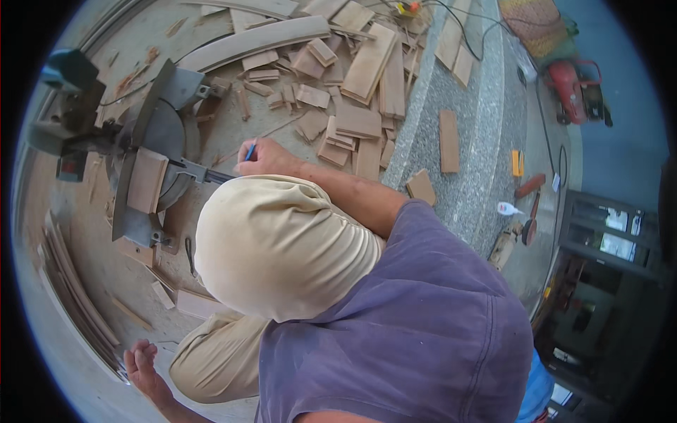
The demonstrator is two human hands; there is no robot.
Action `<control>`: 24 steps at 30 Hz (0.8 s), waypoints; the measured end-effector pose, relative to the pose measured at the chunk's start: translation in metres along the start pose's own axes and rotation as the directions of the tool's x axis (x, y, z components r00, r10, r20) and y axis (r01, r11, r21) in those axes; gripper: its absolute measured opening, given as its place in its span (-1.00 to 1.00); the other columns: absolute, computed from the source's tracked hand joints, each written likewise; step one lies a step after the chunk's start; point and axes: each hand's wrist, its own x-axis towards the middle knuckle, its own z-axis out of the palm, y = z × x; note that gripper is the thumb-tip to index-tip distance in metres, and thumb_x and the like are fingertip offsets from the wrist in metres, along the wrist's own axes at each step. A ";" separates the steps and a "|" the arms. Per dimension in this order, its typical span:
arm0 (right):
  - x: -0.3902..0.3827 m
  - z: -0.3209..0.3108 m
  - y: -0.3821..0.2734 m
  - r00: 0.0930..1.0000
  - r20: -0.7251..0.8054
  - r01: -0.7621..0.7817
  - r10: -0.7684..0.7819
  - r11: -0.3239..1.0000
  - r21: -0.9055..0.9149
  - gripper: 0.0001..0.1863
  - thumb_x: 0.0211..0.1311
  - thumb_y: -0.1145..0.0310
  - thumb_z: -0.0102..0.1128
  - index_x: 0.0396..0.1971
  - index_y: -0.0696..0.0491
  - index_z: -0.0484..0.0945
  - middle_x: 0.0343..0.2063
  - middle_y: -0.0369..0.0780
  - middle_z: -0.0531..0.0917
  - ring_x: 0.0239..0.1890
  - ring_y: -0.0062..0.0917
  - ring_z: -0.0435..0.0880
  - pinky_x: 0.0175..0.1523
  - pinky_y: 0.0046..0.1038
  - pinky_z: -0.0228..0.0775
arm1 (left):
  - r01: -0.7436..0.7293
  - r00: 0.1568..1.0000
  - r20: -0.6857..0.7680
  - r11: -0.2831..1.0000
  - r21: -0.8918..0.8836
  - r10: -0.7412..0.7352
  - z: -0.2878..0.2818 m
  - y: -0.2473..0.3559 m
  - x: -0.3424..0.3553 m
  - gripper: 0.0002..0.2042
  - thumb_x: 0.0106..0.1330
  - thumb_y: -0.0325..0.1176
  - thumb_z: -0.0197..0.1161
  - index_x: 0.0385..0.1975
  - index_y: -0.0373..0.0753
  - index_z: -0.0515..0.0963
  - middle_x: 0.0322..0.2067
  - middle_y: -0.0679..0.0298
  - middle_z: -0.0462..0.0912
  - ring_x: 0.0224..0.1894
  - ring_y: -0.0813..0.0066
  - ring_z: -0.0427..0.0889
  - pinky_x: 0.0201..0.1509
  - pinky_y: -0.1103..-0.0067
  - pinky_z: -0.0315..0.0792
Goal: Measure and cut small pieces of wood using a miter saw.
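Note:
Neither of my hands is in view. Below me, a co-worker in a cream cloth head covering (275, 247) and purple shirt (409, 338) bends toward a mitre saw (159, 134). In the co-worker's right hand (264, 156) is a slim blue stick like a pen (250, 151), close to the saw's metal arm (201, 171). A short wooden board (148, 180) rests on the saw beside its fence. The co-worker's left hand (143, 363) hangs apart from the saw, fingers bent; whether it holds anything cannot be made out. The head covering hides part of the right arm.
Wood offcuts (358, 121) are heaped beyond the saw, and long curved strips (77, 282) lie at the left. Granite steps (486, 134) carry loose boards. A red machine (566, 92), a white bottle (508, 209) and a black cable (546, 127) lie at the right.

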 end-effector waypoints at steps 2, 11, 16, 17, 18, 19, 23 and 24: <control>-0.060 -0.019 0.007 0.940 -0.321 0.012 0.113 0.931 0.364 -0.77 0.49 0.35 0.21 0.01 0.11 0.67 -0.39 -0.24 0.77 -0.37 -0.51 0.71 -0.16 -0.39 0.62 | -0.050 0.963 0.265 0.944 0.326 -0.041 0.041 0.039 0.038 -0.85 0.47 -0.38 0.25 -0.14 -0.35 0.61 -0.09 0.18 0.73 -0.10 0.37 0.70 0.04 0.44 0.53; -0.349 -0.189 0.119 0.438 -0.899 -0.544 0.007 0.799 -0.258 -0.71 0.46 0.35 0.18 0.07 0.08 0.69 -0.14 -0.09 0.82 -0.10 -0.36 0.83 0.04 -0.35 0.62 | -0.181 0.787 0.533 0.710 0.680 -0.310 0.129 0.048 0.046 -0.84 0.37 -0.44 0.29 -0.21 -0.41 0.67 -0.39 0.21 0.72 -0.28 0.56 0.62 -0.15 0.50 0.49; -0.391 -0.214 0.161 0.385 -0.883 -0.733 0.270 0.671 -0.114 -0.54 0.35 0.17 0.30 0.17 0.08 0.62 0.05 0.03 0.75 0.15 -0.08 0.72 0.28 -0.16 0.53 | -0.156 0.810 0.517 0.748 0.645 -0.277 0.120 0.045 0.054 -0.84 0.37 -0.43 0.29 -0.23 -0.41 0.67 -0.41 0.26 0.69 -0.31 0.57 0.57 -0.17 0.51 0.47; -0.391 -0.204 0.162 0.470 -0.846 -0.706 0.253 0.682 -0.189 -0.45 0.29 0.15 0.37 0.22 0.09 0.58 0.10 0.04 0.71 0.19 -0.07 0.68 0.30 -0.15 0.51 | -0.172 0.822 0.499 0.717 0.676 -0.274 0.122 0.043 0.056 -0.84 0.36 -0.43 0.29 -0.23 -0.41 0.68 -0.41 0.26 0.68 -0.32 0.56 0.57 -0.17 0.52 0.47; -0.386 -0.193 0.161 0.527 -0.812 -0.694 0.253 0.679 -0.239 -0.35 0.23 0.12 0.43 0.26 0.10 0.53 0.15 0.04 0.67 0.22 -0.06 0.65 0.32 -0.15 0.49 | -0.176 0.820 0.499 0.708 0.684 -0.279 0.123 0.043 0.059 -0.85 0.35 -0.43 0.29 -0.23 -0.40 0.68 -0.42 0.26 0.68 -0.32 0.56 0.57 -0.17 0.52 0.47; -0.379 -0.183 0.159 0.599 -0.774 -0.645 0.204 0.696 -0.315 -0.25 0.17 0.10 0.50 0.31 0.11 0.49 0.20 0.04 0.63 0.26 -0.06 0.61 0.34 -0.14 0.47 | -0.179 0.821 0.497 0.701 0.690 -0.280 0.124 0.043 0.060 -0.85 0.35 -0.43 0.29 -0.23 -0.40 0.68 -0.42 0.27 0.67 -0.32 0.56 0.56 -0.17 0.52 0.47; -0.350 -0.150 0.157 0.562 -0.784 -0.758 0.262 0.542 -0.362 0.04 -0.11 0.01 0.69 0.38 0.12 0.39 0.24 0.00 0.51 0.30 -0.05 0.51 0.38 -0.14 0.42 | -0.233 0.838 0.502 0.691 0.685 -0.215 0.129 0.052 0.061 -0.84 0.32 -0.43 0.29 -0.25 -0.40 0.68 -0.42 0.25 0.68 -0.32 0.55 0.57 -0.16 0.51 0.47; -0.348 -0.150 0.159 0.538 -0.803 -0.767 0.258 0.545 -0.338 0.07 -0.17 -0.02 0.71 0.37 0.12 0.40 0.23 -0.01 0.51 0.30 -0.08 0.52 0.38 -0.15 0.41 | -0.242 0.839 0.508 0.702 0.669 -0.195 0.130 0.055 0.061 -0.84 0.31 -0.42 0.29 -0.25 -0.40 0.68 -0.42 0.23 0.69 -0.32 0.54 0.57 -0.16 0.49 0.48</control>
